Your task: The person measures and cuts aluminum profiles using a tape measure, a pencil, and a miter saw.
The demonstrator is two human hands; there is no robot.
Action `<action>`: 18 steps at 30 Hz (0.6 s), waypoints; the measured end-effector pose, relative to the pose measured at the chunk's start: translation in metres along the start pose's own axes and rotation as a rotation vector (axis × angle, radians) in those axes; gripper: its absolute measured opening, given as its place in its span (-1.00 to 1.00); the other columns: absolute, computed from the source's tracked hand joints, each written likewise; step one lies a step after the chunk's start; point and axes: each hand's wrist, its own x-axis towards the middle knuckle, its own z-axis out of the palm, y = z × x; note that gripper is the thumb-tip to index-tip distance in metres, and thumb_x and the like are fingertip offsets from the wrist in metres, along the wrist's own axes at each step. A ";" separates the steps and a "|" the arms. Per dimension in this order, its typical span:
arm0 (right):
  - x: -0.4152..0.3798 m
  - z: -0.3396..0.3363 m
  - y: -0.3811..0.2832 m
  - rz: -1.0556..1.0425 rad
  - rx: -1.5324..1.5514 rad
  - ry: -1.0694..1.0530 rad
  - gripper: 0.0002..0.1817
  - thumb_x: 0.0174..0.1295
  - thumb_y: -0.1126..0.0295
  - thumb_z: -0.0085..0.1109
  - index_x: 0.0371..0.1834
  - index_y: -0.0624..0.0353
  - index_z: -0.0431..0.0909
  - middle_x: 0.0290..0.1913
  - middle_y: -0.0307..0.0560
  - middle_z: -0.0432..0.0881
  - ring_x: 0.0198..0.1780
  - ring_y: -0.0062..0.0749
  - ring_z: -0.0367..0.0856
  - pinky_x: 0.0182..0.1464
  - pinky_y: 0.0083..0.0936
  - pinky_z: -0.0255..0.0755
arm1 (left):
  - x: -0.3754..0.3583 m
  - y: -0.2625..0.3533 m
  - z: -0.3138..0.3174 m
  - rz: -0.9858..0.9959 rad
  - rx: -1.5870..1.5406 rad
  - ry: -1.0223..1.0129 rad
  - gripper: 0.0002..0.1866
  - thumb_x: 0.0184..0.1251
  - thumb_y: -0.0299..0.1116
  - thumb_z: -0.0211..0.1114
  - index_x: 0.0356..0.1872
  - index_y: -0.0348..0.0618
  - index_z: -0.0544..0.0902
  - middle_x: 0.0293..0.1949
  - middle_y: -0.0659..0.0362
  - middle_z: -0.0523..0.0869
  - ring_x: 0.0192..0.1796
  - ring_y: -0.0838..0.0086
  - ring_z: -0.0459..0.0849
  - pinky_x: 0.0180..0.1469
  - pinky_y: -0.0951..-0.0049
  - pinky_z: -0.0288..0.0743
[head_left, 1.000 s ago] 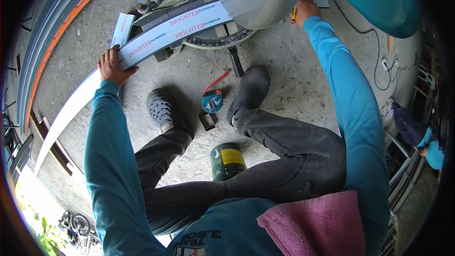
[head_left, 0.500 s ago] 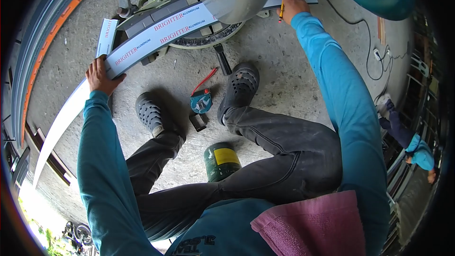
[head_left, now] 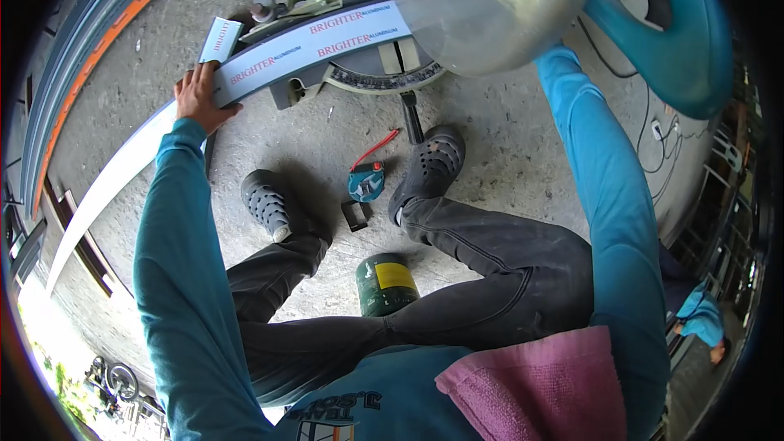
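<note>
A long aluminum profile [head_left: 269, 69] with white "BRIGHTER ALUMINUM" film lies across the bed of a miter saw [head_left: 388, 77]. My left hand [head_left: 200, 98] is wrapped over the profile left of the saw, fingers at the far edge and thumb at the near edge. The right sleeve [head_left: 563, 73] reaches up behind the saw's cloudy blade guard [head_left: 474, 41], which hides my right hand and whatever it touches. The teal saw handle [head_left: 694, 73] looms at the upper right. Beyond my left hand sits a short film-covered piece [head_left: 220, 39].
On the concrete floor between my feet are a tape measure [head_left: 367, 182], a small black square tube piece [head_left: 356, 216] and a green can [head_left: 387, 286] with a yellow label. Long profiles [head_left: 82, 57] lie at the left. A cable [head_left: 645, 139] and another person [head_left: 702, 318] are at the right.
The view has shifted, so the saw and profile sit farther right. My right hand, seen earlier at the profile's right part with a pencil, is now hidden behind the guard.
</note>
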 end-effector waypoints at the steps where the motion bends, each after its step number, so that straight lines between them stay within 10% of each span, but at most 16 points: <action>1: -0.001 -0.007 -0.002 0.013 -0.002 0.003 -0.27 -0.04 0.34 0.37 0.24 0.03 0.21 0.29 0.06 0.33 0.24 0.02 0.40 0.20 -0.18 0.39 | 0.003 0.000 -0.004 0.025 -0.021 -0.003 -0.05 -0.40 -0.21 0.62 0.20 -0.11 0.35 0.11 0.02 0.49 0.24 0.08 0.39 0.32 0.08 0.11; 18: 0.003 -0.022 -0.005 0.167 0.040 -0.059 -0.14 -0.06 0.30 0.35 0.34 0.12 0.11 0.29 0.17 0.32 0.29 0.09 0.31 0.27 -0.16 0.25 | 0.016 0.003 -0.018 0.040 0.031 -0.151 0.04 -0.37 -0.25 0.60 0.32 0.11 0.25 0.16 0.15 0.47 0.27 0.20 0.37 0.37 0.04 0.11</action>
